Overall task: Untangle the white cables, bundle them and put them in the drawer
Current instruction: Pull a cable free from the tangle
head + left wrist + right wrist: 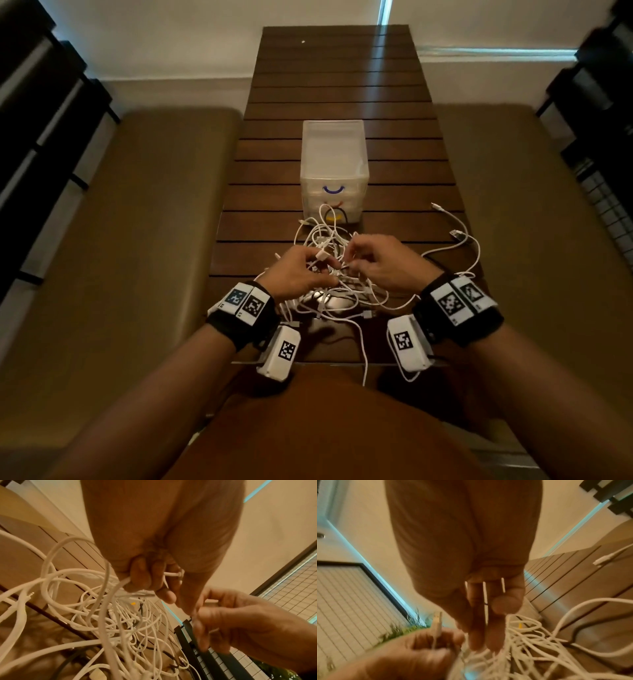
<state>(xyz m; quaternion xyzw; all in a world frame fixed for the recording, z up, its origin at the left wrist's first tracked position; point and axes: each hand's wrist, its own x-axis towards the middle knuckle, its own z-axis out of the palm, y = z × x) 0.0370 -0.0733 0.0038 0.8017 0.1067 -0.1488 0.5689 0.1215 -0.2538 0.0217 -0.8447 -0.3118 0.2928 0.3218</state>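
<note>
White cables [329, 274] lie tangled on the tabletop [335, 85]; left hand [294, 274] and right hand [383, 263], fingers curled, each pinch strands.

cable tangle [329, 270] on table [335, 85], drawer unit [334, 171] just behind

- A dark slatted wooden tabletop [335, 85] runs lengthwise toward a pale wall [171, 37].
- Tan cushioned benches flank it, one to the left [137, 212], one to the right [534, 212].
- Dark shelving [44, 113] stands along the left side.
- A wire grid panel [295, 592] appears in the left wrist view.
</note>
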